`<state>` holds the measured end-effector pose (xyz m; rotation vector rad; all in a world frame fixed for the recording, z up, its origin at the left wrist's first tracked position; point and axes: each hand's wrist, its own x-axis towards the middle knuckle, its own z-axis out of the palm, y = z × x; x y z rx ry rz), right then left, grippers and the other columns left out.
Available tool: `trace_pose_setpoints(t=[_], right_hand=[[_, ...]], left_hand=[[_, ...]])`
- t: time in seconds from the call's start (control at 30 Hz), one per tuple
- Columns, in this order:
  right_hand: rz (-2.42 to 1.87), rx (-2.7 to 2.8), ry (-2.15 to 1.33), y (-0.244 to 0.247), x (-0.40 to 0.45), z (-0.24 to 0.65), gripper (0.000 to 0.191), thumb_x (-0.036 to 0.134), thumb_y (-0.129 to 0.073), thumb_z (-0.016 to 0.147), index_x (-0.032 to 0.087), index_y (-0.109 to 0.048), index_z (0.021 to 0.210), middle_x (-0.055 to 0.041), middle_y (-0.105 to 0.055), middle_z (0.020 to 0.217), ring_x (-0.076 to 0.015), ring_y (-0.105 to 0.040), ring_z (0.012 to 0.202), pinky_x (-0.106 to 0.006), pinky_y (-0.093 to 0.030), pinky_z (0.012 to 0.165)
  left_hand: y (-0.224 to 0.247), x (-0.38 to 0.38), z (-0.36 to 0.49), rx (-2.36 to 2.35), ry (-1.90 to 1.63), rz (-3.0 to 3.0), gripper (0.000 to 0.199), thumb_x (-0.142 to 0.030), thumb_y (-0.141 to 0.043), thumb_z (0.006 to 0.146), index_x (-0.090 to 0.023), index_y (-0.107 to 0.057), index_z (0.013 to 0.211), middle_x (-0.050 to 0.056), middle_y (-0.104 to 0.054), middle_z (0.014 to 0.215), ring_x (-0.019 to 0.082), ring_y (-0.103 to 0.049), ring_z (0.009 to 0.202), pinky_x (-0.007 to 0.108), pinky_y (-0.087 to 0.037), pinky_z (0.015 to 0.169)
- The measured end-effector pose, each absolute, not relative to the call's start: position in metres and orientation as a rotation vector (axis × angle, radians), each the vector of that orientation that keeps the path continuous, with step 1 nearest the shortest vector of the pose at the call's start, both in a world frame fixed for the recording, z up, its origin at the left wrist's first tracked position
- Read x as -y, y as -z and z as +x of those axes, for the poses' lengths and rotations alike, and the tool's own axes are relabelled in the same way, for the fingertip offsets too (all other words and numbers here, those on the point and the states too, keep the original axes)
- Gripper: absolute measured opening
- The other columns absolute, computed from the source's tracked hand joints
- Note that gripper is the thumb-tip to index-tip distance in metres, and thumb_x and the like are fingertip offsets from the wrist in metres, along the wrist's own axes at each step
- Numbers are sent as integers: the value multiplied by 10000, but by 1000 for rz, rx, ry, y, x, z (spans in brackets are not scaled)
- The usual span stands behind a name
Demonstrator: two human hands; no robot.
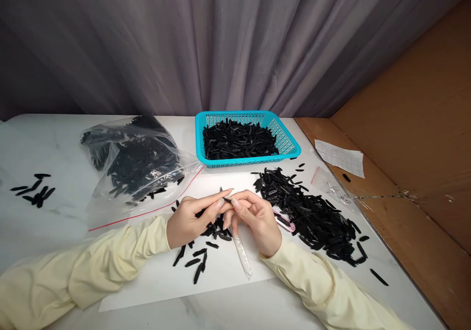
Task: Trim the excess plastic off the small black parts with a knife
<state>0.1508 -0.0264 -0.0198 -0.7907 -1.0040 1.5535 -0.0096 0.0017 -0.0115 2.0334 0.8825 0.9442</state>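
In front of me, my left hand (193, 217) and my right hand (259, 219) meet, both closed. Between their thumbs and index fingertips they pinch one narrow black strip (227, 200). My right hand also holds what looks like a craft knife (243, 257); its pale handle, wrapped in clear plastic, slants down below the fingers. A grey pointed tip shows above the fingertips, and the middle is hidden by the fingers. Beneath the hands, several loose black strips (198, 266) lie on a white sheet (154, 281).
A turquoise basket (248, 162) of black strips stands at the back. To the left lies a clear zip bag (106, 192) filled with them. A big heap (312, 212) spreads rightward, beside a pink-edged tool (289, 226). Cardboard (412, 148) and a paper slip (342, 158) are right.
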Motion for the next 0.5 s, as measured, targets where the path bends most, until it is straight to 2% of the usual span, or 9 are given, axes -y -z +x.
trace_pose_setpoints(t=[0.37,0.5], right_hand=[[-780,978,-1527,21,25,151,143,272,-621,791,148,-577,846,-62,-682,752,-131,-605,520,-205,-464,378],[-808,959,-1511,19,26,150,154,275,-639,772,146,-585,836,-66,-682,757,-135,-599,525,-211,-458,376]], left_hand=[[14,-3,-11,-865,-934,2045,386,-205,-394,880,-17,-581,1159,-51,-440,426,50,-361,350,140,-366,386],[14,-3,-11,-856,-932,2046,374,-205,-402,880,-40,-581,1165,-58,-439,423,49,-358,352,138,-368,395]])
